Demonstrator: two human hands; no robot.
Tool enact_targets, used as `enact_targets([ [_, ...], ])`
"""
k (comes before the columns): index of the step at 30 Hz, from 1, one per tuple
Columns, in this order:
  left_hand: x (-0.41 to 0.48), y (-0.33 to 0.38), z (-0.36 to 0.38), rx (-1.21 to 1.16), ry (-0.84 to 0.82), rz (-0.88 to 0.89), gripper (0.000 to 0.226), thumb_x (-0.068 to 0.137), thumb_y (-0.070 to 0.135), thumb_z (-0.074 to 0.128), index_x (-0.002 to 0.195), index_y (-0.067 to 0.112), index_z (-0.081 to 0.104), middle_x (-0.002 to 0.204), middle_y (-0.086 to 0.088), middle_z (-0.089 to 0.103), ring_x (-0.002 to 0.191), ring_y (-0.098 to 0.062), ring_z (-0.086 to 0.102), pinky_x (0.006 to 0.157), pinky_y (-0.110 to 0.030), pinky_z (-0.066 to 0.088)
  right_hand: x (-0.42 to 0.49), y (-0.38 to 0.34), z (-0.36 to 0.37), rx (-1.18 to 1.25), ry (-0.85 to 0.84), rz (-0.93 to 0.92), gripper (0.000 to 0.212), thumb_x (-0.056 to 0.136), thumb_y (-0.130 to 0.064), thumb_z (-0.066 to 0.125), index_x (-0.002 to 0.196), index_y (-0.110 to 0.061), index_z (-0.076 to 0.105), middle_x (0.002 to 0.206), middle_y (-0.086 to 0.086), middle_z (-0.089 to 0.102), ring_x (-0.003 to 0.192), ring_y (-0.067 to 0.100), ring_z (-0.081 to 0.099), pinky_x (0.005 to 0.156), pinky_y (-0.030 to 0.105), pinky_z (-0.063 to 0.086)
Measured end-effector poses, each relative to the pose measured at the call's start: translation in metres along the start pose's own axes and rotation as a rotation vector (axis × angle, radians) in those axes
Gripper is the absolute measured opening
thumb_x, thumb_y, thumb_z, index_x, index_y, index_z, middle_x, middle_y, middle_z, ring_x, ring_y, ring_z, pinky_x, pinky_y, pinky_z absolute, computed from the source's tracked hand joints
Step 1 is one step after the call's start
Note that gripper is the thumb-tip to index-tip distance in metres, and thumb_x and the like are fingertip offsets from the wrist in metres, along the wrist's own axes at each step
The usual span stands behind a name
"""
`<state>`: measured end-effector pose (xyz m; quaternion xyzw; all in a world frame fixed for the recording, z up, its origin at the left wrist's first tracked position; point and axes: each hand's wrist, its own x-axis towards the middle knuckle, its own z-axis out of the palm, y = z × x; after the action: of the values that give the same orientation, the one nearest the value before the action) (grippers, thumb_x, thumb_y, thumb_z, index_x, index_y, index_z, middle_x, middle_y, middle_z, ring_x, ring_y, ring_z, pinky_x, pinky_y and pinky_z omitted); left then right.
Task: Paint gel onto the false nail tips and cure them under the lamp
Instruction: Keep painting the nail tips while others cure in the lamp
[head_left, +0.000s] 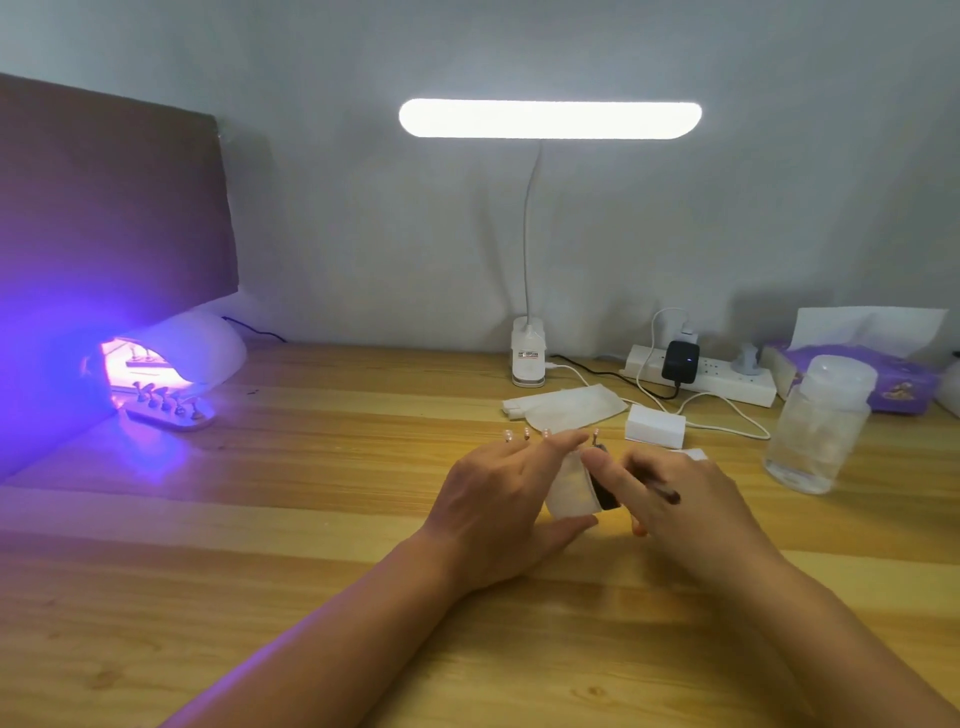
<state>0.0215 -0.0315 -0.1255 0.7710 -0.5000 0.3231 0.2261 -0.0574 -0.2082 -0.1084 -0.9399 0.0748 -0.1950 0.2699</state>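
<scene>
False nail tips (527, 434) stand in a short row just past my fingertips, at twelve o'clock from both hands, on the table (311, 519). One more tip (595, 431) is set a little apart toward three o'clock.

My left hand (498, 499) has its fingers stretched forward and its thumb tucked under, pinching a white pad (569, 493) between them. My right hand (691, 499) is curled round a dark-handled brush (667, 494). A small dark piece (608, 493) sits against the pad's right edge; whether it is the brush's head or a cap, I cannot tell.

The row's long axis runs nine to three, across my reach, with each tip upright on its own peg. My left fingertips are nearest the main row, almost touching it. The brush hand is closer to the lone tip, so I judge that one the easiest to paint next.

Further out, at ten o'clock and well apart, the curing lamp (208, 348) glows violet. A strip of tips (166, 408) lies at its mouth, and another seems to sit inside. My left hand is the nearer one for that carry.

At two o'clock sit a white block (655, 426) and a clear bottle (815, 431).
</scene>
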Motion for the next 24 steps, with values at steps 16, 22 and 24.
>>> enact_targets([
  [16,0.001,0.002,0.002,0.053,0.031,0.069,0.068,0.082,0.044,0.076,0.136,0.008,0.055,0.111,-0.006,0.072,0.096,-0.021,0.069,0.080,-0.033,0.056,0.003,0.003,-0.005,0.032,-0.049,-0.044,0.078,0.066,-0.093,0.019,0.088,-0.034,0.064,0.067,-0.013,0.067,0.068,0.005,0.064,0.067,0.026,0.051],
  [22,0.004,0.007,0.005,-0.033,0.022,-0.016,0.081,0.080,0.048,0.075,0.143,0.009,0.043,0.120,-0.003,0.069,0.103,-0.021,0.067,0.087,-0.035,0.053,0.004,0.007,-0.010,0.111,-0.070,-0.039,0.057,0.071,-0.083,0.027,0.090,-0.042,0.060,0.080,-0.017,0.067,0.078,0.004,0.063,0.073,0.032,0.056],
  [24,0.004,0.009,0.007,-0.081,0.017,-0.074,0.083,0.080,0.052,0.073,0.145,0.012,0.039,0.120,-0.002,0.069,0.102,-0.022,0.067,0.087,-0.037,0.053,0.007,0.008,-0.017,0.247,-0.173,-0.052,0.048,0.068,-0.079,0.042,0.101,-0.046,0.054,0.097,-0.022,0.063,0.088,0.001,0.062,0.076,0.027,0.055],
])
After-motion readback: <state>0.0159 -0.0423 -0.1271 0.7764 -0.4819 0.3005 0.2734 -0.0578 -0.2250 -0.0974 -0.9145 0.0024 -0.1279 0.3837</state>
